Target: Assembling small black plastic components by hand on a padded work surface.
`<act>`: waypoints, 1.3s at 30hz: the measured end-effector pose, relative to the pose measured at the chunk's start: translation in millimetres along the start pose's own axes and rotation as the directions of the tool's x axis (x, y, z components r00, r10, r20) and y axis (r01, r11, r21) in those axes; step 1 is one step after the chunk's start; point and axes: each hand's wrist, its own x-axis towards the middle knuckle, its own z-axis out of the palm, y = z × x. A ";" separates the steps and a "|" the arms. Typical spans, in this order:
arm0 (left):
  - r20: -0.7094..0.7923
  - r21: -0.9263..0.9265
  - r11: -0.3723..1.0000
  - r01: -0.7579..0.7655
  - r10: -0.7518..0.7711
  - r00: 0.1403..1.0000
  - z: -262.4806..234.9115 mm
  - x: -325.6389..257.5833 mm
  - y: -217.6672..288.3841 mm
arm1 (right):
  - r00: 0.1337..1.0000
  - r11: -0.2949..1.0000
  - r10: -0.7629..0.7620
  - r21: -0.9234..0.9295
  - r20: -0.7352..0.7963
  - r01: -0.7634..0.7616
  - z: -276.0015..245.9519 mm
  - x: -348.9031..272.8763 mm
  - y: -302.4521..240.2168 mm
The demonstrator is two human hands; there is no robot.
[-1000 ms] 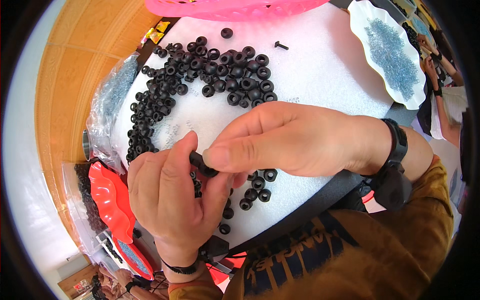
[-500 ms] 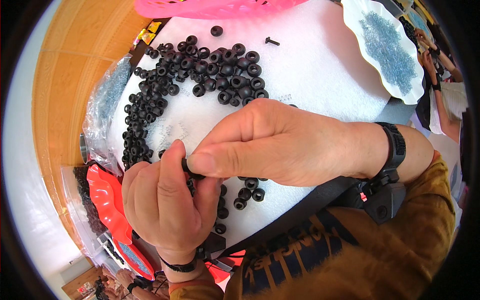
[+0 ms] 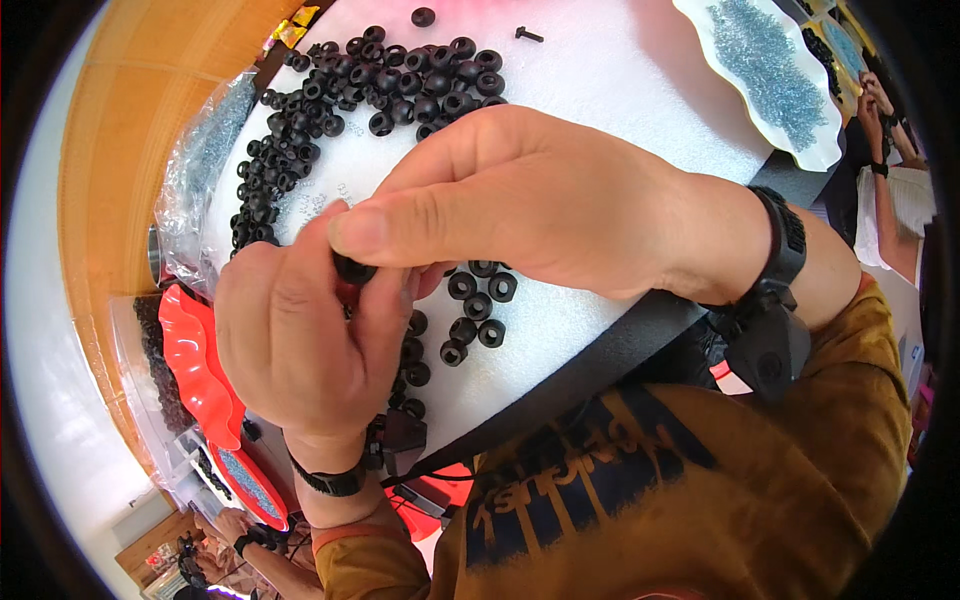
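Note:
Close together over the white foam sheet point(image 3: 590, 90), my two hands meet at one small hollow black ball point(image 3: 352, 268). My left hand point(image 3: 300, 320) is closed and pinches the ball between thumb and forefinger. From the right, my right hand point(image 3: 520, 205) is also closed, its thumb tip lying on top of the ball; its other fingertips are hidden. Behind the hands spreads a curved heap of similar black balls point(image 3: 400, 85), each with a round hole. A smaller group of holed black pieces point(image 3: 478, 305) lies just below my right hand.
A white wavy dish point(image 3: 825, 150) of small clear coils stands at the far right. One black pin point(image 3: 529, 34) lies apart near the back. At left are a plastic bag point(image 3: 190, 180), red wavy dishes point(image 3: 195, 360) and a clear box point(image 3: 135, 370). Other people's hands point(image 3: 870, 110) show at the edges.
Both hands, still together on the black ball, appear slightly lower left relative to the sheet. The whole view has shifted, so the heap and dishes sit higher in the picture.

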 end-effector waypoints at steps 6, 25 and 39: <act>-0.018 -0.225 0.942 0.250 -0.260 0.965 -4.4 0.9 9.9 | 0.994 0.998 0.023 -0.058 0.105 -0.016 -3.7 -1.7 -4.2; 0.331 -0.721 0.388 0.573 -0.534 0.778 -12.5 0.5 3.4 | 0.987 0.995 0.056 0.074 0.149 -0.067 -8.2 0.4 -5.0; 0.206 -0.676 0.423 0.603 -0.677 0.706 -22.2 19.9 15.4 | 0.993 0.993 0.052 0.104 0.109 -0.064 -14.8 2.9 -6.9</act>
